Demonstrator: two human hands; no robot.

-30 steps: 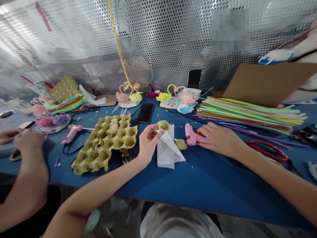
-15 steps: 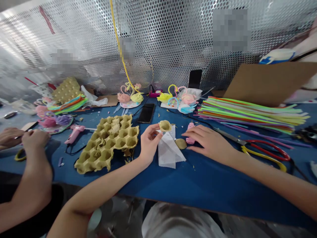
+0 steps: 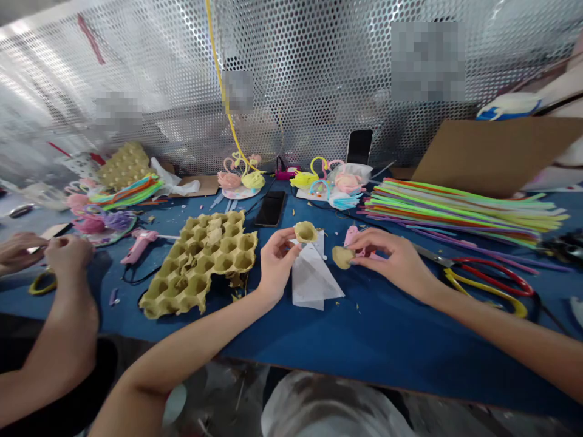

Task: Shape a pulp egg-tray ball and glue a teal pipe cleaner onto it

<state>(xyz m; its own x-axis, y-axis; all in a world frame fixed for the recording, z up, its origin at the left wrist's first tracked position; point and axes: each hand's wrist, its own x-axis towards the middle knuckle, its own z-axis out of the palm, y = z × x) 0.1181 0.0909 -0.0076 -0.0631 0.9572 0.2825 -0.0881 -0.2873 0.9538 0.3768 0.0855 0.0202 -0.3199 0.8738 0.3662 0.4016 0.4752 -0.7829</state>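
Observation:
My left hand (image 3: 274, 264) pinches a small cut egg-carton cup (image 3: 305, 231) with its hollow facing me, held over a folded white paper (image 3: 313, 278) on the blue table (image 3: 382, 334). My right hand (image 3: 392, 258) pinches a second carton cup piece (image 3: 342, 257) just right of the paper, lifted slightly off the table. A pink glue gun (image 3: 351, 236) lies behind my right fingers, mostly hidden. The torn egg carton tray (image 3: 203, 261) lies left of my left hand.
Scissors with red and yellow handles (image 3: 483, 278) lie to the right, before a bundle of coloured pipe cleaners (image 3: 460, 212). A black phone (image 3: 270, 208) and pipe-cleaner swans (image 3: 239, 179) sit further back. Another person's hands (image 3: 50, 252) work at far left beside a second glue gun (image 3: 139, 244).
My right hand let go of the pink glue gun, moved left to the loose carton cup piece and picked it up. My left hand kept its cup nearly still.

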